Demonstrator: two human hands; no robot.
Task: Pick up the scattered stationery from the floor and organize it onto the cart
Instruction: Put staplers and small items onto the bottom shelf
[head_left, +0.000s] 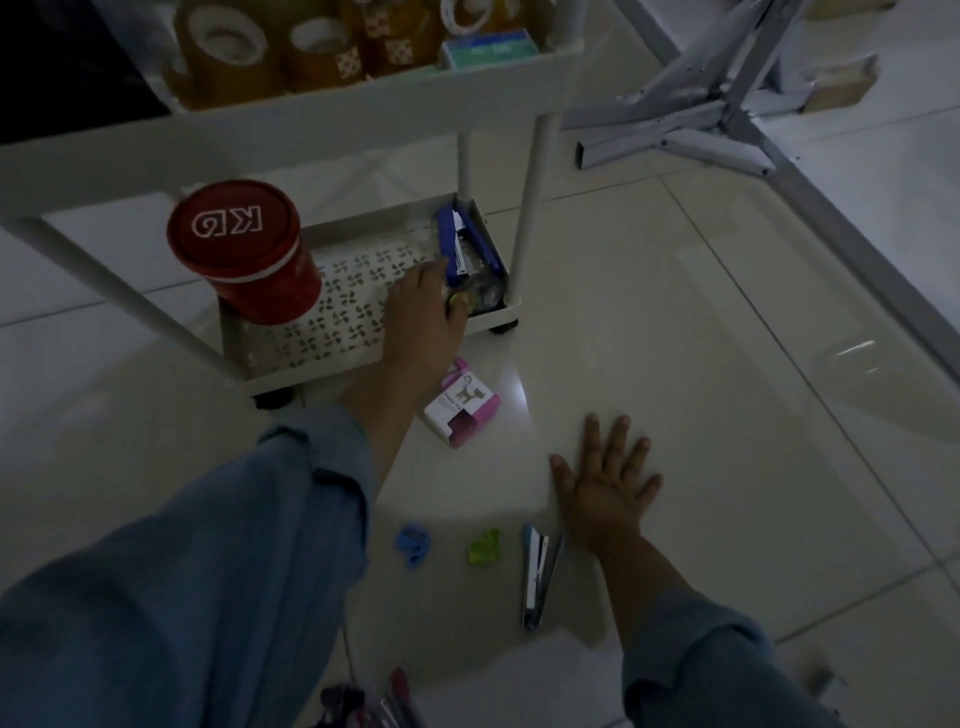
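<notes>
- The left hand (421, 312) reaches into the cart's bottom shelf (311, 358), fingers curled round a small round yellowish item (460, 301); what it is cannot be told
- Just beyond those fingertips lies a blue stapler (457, 244) in the shelf's corner; a red canister (244, 249) stands well to their left
- Behind the left wrist, on the floor, sits a pink-and-white box (462, 408)
- The right hand (605, 483) presses flat on the tile, fingers spread and straight
- Just behind its thumb lies a pale blue stapler (537, 574); further left, a green piece (485, 545) and a blue piece (410, 543)
</notes>
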